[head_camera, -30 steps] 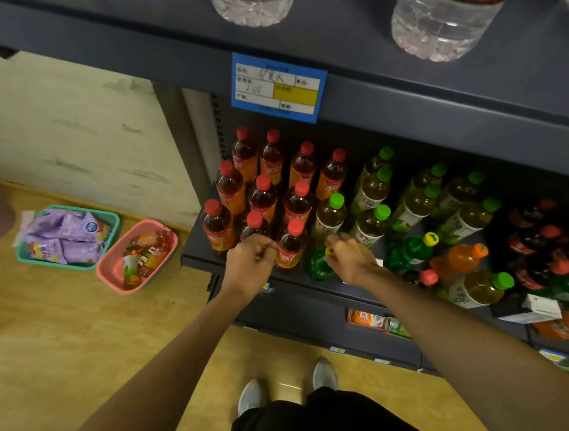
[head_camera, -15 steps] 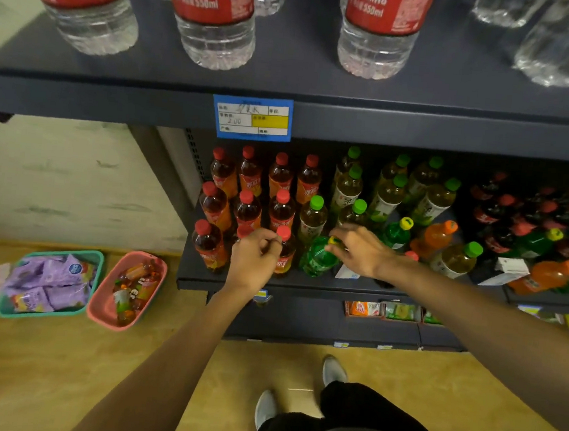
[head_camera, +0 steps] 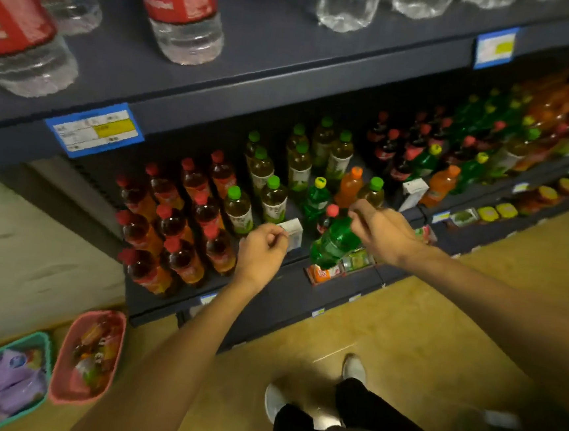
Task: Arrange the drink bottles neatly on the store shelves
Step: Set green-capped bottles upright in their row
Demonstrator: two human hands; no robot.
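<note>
My right hand (head_camera: 383,232) grips a green soda bottle (head_camera: 334,243) by its top; the bottle hangs tilted in front of the middle shelf's front edge (head_camera: 269,293). My left hand (head_camera: 263,249) is a closed fist with nothing in it, just in front of a small white box (head_camera: 293,229). On that shelf, red-capped tea bottles (head_camera: 172,222) stand in rows at the left. Green-capped tea bottles (head_camera: 272,198) stand behind my hands. A yellow-capped green bottle (head_camera: 317,197) and an orange bottle (head_camera: 349,186) stand further right.
Dark cola bottles (head_camera: 387,148) and mixed green and orange bottles fill the shelf's right end. Water bottles with red labels (head_camera: 184,10) stand on the upper shelf. A pink basket (head_camera: 88,359) and a teal basket (head_camera: 3,380) sit on the floor at the left.
My right hand has lifted the green bottle off the shelf and pulled it toward the front. My left hand has come off the red-capped bottles. The view has swung right and tilted.
</note>
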